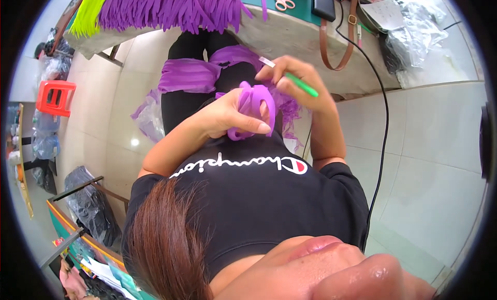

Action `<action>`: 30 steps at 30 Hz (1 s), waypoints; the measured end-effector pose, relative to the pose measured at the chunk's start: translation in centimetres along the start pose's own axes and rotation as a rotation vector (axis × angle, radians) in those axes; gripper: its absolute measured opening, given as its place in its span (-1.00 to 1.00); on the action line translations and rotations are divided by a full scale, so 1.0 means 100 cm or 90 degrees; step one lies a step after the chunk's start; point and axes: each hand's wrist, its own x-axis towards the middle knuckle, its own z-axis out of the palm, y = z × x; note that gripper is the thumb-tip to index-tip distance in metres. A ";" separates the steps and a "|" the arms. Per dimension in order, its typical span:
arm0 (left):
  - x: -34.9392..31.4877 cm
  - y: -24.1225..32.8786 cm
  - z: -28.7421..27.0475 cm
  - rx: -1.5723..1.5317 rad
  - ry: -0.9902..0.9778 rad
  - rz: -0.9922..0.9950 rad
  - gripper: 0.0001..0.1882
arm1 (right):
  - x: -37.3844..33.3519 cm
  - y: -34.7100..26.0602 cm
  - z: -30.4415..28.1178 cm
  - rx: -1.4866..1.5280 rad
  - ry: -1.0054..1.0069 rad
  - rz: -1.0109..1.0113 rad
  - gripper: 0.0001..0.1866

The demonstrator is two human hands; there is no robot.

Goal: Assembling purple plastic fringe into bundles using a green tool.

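My left hand (235,116) is in front of my chest, fingers closed round a looped purple strip (253,100) of soft, smooth material. The thumb lies across its lower part, and the strip curls over the fingers. A little higher and to the right, my right hand (300,80) grips a slim green-handled tool (301,84) with a pale flat end. That end sticks out past the fingertips toward the upper left; I cannot make out its exact kind. Purple cloth pieces (189,76) lie over my thighs.
Ahead is a table with long purple fringe (171,7) and lime-green fringe (88,12) hanging over its edge. Scissors (282,1) and a black device (323,4) lie there. A black cable (385,103) runs down my right. A red stool (56,98) stands at left.
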 end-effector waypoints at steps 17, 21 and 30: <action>0.002 0.004 -0.003 -0.051 0.287 0.279 -0.64 | 0.013 -0.033 -0.031 -0.042 0.364 -0.023 -0.66; 0.010 -0.002 -0.022 -0.150 0.371 0.387 -0.61 | 0.024 -0.051 -0.071 0.074 0.434 -0.232 -0.71; 0.011 -0.019 -0.044 0.460 0.377 0.144 -0.61 | 0.059 -0.087 -0.146 0.078 0.613 -0.500 -0.74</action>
